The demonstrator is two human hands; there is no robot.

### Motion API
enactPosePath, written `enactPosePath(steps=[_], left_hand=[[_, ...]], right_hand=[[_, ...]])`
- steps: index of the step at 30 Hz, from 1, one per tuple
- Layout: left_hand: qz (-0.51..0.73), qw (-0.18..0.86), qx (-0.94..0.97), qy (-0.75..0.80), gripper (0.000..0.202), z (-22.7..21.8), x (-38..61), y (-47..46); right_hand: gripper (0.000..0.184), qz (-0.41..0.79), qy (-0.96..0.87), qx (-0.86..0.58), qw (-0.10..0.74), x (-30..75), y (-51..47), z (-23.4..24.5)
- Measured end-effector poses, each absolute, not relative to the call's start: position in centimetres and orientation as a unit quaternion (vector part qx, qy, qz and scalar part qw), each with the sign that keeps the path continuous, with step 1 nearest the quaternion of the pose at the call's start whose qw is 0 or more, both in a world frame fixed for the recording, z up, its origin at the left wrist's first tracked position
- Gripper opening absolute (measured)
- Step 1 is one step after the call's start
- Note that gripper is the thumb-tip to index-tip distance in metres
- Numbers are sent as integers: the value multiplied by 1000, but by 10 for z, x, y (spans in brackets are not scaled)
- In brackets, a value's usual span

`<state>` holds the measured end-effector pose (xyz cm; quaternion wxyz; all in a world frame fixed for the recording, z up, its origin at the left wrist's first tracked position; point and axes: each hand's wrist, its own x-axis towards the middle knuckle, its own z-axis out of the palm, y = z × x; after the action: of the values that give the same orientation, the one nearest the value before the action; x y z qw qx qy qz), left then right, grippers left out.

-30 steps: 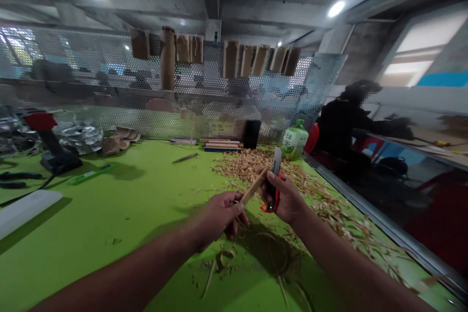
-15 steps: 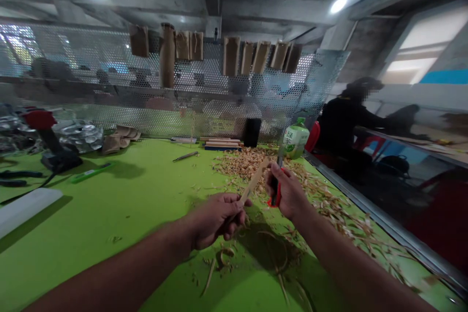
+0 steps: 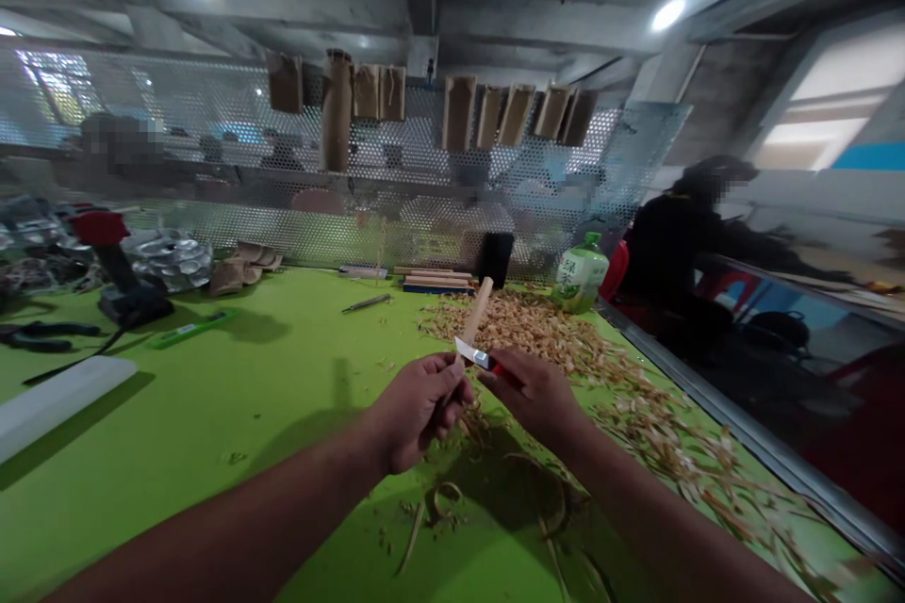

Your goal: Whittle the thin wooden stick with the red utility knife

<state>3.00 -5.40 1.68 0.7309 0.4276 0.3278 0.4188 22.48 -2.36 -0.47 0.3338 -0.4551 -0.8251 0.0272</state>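
Head cam: knife (image 3: pixel 484 359) now across wood strip (image 3: pixel 479 309), was upright beside it earlier.
L hand (image 3: pixel 425 400) pinches strip's near end, far end twd shavings pile (image 3: pixel 544 332); R hand (image 3: pixel 541 391) clenched round knife handle.

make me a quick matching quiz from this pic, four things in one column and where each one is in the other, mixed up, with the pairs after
Column one
1. utility knife
2. wooden strip
3. green tea bottle
4. red-and-black power tool

Column two
A. standing beside the wood shavings
B. gripped in the left hand
C. standing on the left part of the green tabletop
D. held in the right hand, blade out

Right pairs
1-D, 2-B, 3-A, 4-C
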Motion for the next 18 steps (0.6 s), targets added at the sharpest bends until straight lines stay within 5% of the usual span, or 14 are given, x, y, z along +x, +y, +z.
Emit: enactPosePath(steps=[10, 18], left_hand=[[424, 747, 418, 298, 25, 21, 29, -58], [434, 747, 407, 296, 15, 22, 30, -58]], right_hand=[[30, 37, -733, -517, 440, 243, -12, 1], [29, 63, -823, -440, 354, 224, -26, -3]])
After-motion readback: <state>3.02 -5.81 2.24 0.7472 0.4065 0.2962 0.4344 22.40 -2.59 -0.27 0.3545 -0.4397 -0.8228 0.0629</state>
